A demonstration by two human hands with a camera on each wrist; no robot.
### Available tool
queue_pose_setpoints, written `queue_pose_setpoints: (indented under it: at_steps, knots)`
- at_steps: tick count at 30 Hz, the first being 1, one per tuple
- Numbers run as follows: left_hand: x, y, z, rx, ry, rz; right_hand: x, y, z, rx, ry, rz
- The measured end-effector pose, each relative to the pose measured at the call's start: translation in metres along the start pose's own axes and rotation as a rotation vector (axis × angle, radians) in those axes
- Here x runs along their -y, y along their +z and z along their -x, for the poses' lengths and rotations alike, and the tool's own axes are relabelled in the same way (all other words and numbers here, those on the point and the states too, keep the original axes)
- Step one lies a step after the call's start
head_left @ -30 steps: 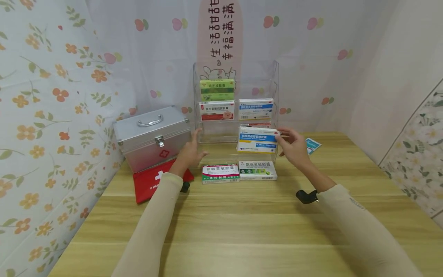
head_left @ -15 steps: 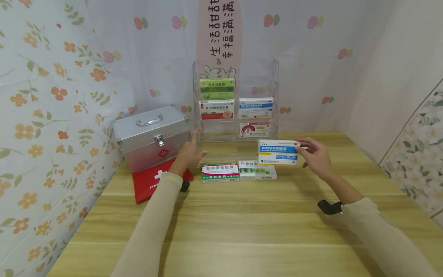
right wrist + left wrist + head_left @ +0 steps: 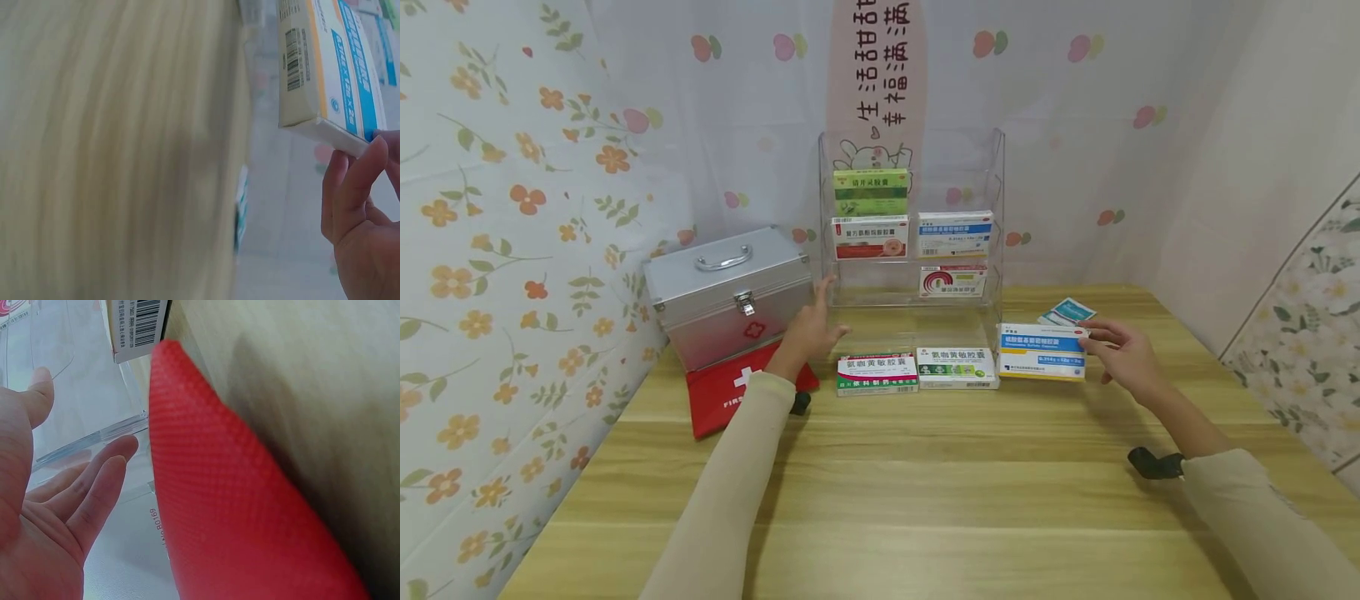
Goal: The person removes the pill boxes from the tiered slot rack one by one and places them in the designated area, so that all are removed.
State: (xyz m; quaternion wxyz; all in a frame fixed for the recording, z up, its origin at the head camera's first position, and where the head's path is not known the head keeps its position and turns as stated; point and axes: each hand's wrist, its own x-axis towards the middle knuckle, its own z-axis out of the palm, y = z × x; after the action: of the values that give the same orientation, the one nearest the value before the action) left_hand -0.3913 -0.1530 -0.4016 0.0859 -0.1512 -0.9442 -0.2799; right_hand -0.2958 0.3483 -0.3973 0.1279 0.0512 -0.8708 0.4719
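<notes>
Left edge: metal case [image 3: 730, 296], brushed aluminium, latch and handle, with a red fabric first-aid pouch [image 3: 730, 392] lying flat in front of it. Left hand [image 3: 811, 332] hovers between case and clear acrylic rack [image 3: 992, 167], fingers [image 3: 103, 481] straight and spread, holding nothing. Rack holds 4 cardboard boxes across 3 tiers. On the tabletop [image 3: 925, 500], woodgrain laminate, 2 green-and-white boxes [image 3: 917, 371] sit side by side in front of the rack. Just right of them: blue-and-white box [image 3: 1042, 352], flat rectangular carton, long axis running left-right, its lower edge at or just above the tabletop; cannot tell if it touches. Right hand [image 3: 1123, 354] is at its right end, fingers [image 3: 353, 187] pinching the short end, so the box extends leftward from the grip. Right hand is far nearer than left. Small blue sachet [image 3: 1067, 312] lies behind the box.
</notes>
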Motion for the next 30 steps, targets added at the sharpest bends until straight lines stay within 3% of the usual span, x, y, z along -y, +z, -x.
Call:
queue_pose_setpoints:
  at_steps: [11, 19, 30]
  knots:
    - [0.001, 0.0, 0.0, -0.006, -0.008, -0.003, -0.023, -0.011, -0.003, 0.081, 0.064, 0.06]
    - [0.002, 0.002, 0.0, 0.001, -0.01, -0.005, -0.038, -0.011, -0.012, 0.214, 0.112, 0.046]
    - [0.001, 0.003, 0.0, -0.005, -0.011, -0.005, -0.035, -0.006, -0.021, 0.296, 0.222, 0.037]
